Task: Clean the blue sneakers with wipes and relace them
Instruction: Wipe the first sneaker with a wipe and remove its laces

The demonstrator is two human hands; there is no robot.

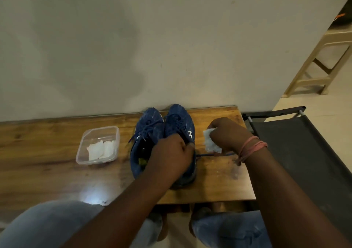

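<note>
Knees frame the wooden table below. Both blue sneakers stand side by side; the left hand curls over the right shoe's collar, probably steadying it. Just right, the right hand grips a crumpled wipe (a lace trails beneath). Left of both hands sits a plastic container of spare wipes.

Only white mark resembling "3" on side of right blue sneaker; similar mark on left sneaker, unreadable.
</note>
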